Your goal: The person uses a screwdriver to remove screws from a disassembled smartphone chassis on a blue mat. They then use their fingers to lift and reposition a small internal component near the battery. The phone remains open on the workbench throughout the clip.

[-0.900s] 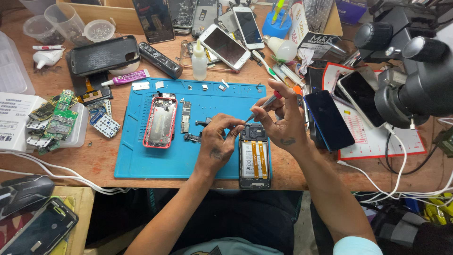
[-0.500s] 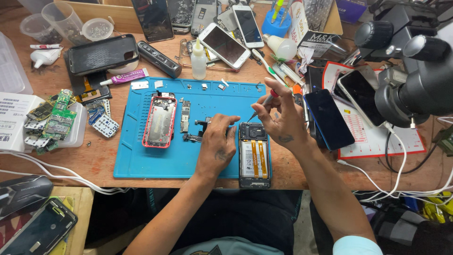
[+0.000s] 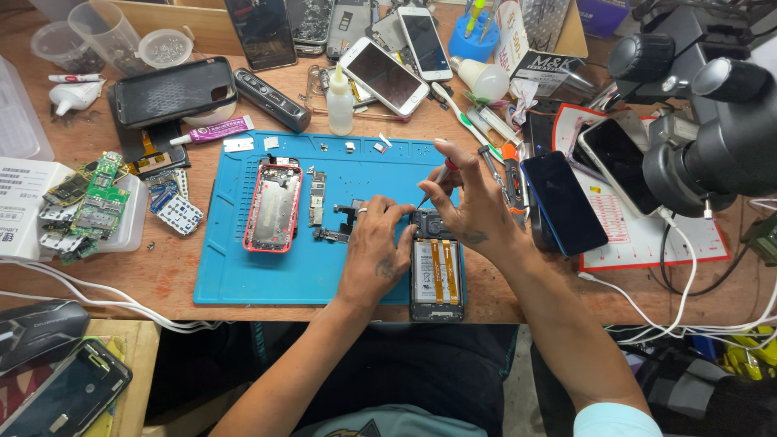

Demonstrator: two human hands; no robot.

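Note:
An opened phone (image 3: 437, 271) with its back off, showing a battery and orange flex cables, lies at the front edge of the blue work mat (image 3: 243, 275). My left hand (image 3: 376, 251) rests on the mat against the phone's left side, fingers at its top corner. My right hand (image 3: 469, 202) holds a thin screwdriver (image 3: 433, 184) with a red collar, its tip pointing down at the phone's top edge. A red-framed phone shell (image 3: 273, 206) and a loose circuit board (image 3: 317, 197) lie on the mat to the left.
Several phones (image 3: 384, 74) lie across the back of the wooden bench, with a small glue bottle (image 3: 341, 89) and a black case (image 3: 171, 91). A dark phone (image 3: 563, 202) sits to the right. A microscope (image 3: 704, 121) looms at right. Green circuit boards (image 3: 93, 202) fill a tray at left.
My right hand has shifted slightly and brought the screwdriver tip down toward the top of the opened phone. My left hand stays beside the phone.

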